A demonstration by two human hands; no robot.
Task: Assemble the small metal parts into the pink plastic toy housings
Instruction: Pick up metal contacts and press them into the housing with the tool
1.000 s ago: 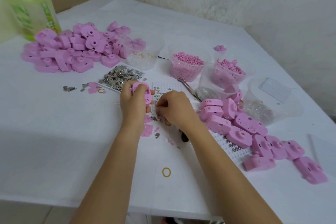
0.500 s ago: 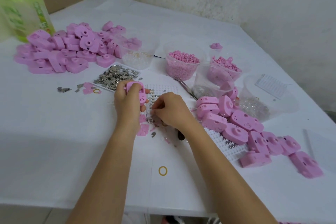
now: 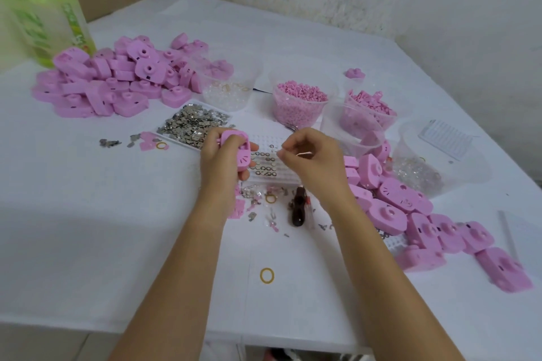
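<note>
My left hand (image 3: 223, 164) grips a pink plastic housing (image 3: 239, 149) upright above the table's middle. My right hand (image 3: 311, 158) is raised just right of it, thumb and forefinger pinched together on something tiny that I cannot make out. Below the hands lies a white pegged tray (image 3: 272, 155) with small metal rings on it. A flat tray of loose silver metal parts (image 3: 190, 124) sits behind my left hand. Pink housings are heaped at the back left (image 3: 117, 79) and strewn at the right (image 3: 410, 214).
Clear cups of pink pellets (image 3: 299, 102), pink bits (image 3: 369, 114) and clear pieces (image 3: 228, 88) stand behind the hands. A dark brown bottle (image 3: 299, 208) lies among scattered scraps near my right wrist. A yellow ring (image 3: 267, 275) lies near the front edge. A green bottle (image 3: 41, 14) stands far left.
My right hand has lifted off the scraps on the table and risen beside the housing, uncovering the brown bottle. My left hand keeps gripping the housing.
</note>
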